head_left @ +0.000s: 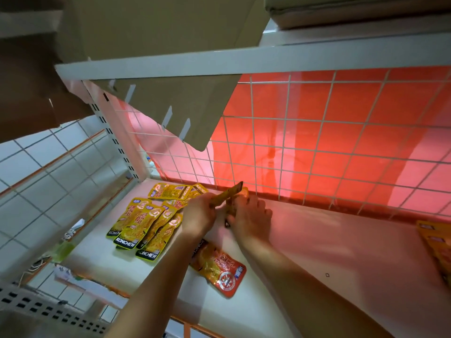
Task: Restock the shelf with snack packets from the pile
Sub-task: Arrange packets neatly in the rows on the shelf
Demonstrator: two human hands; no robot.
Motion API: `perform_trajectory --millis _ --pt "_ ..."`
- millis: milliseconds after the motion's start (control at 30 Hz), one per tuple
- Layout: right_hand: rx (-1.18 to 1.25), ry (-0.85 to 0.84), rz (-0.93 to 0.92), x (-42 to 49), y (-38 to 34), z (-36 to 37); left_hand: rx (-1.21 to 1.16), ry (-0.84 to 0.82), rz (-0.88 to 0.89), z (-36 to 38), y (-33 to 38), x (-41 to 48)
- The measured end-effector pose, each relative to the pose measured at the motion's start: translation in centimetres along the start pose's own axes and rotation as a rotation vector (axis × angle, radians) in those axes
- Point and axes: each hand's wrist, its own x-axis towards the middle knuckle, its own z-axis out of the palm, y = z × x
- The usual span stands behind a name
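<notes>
Two bare hands meet at the back of a white shelf. The left hand and right hand both grip a yellow snack packet held on edge, just beside a pile of yellow packets.

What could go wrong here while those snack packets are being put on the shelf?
1. The left hand pinches the tilted packet right beside the wire grid; it might slip from the fingers or catch on the wires.
2. The left forearm crosses over the orange packet near the front of the shelf; pulling back could sweep it off.
3. The fanned yellow packets overlap loosely, so a nudge may scatter them.
</notes>
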Motion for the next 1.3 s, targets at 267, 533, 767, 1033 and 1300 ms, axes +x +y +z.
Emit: perform_trajectory --millis 267,533,767,1033,1300 --pt "0.155 -0.046 0.239 0.5 3.1 -1.5 -0.475 0.042 -0.163 -0.1 3.5 -1.8" --pt "0.309 -0.089 0.276 -2.6 7.8 -3.9 -1.24 0.052 -0.556 1.1 9.3 -3.1" --pt "0.515 -0.022 0.401 -5.6 14.9 -8.6 -1.274 -0.128 -0.494 3.1 15.0 -5.1" --pt "0.601 0.218 0.449 -9.9 21.7 -14.3 -1.161 -0.367 -0.392 6.8 22.7 -7.8" --pt "0.659 0.403 0.577 -12.7 27.1 -18.1 -1.154 -0.509 -0.324 9.9 28.5 -10.0"
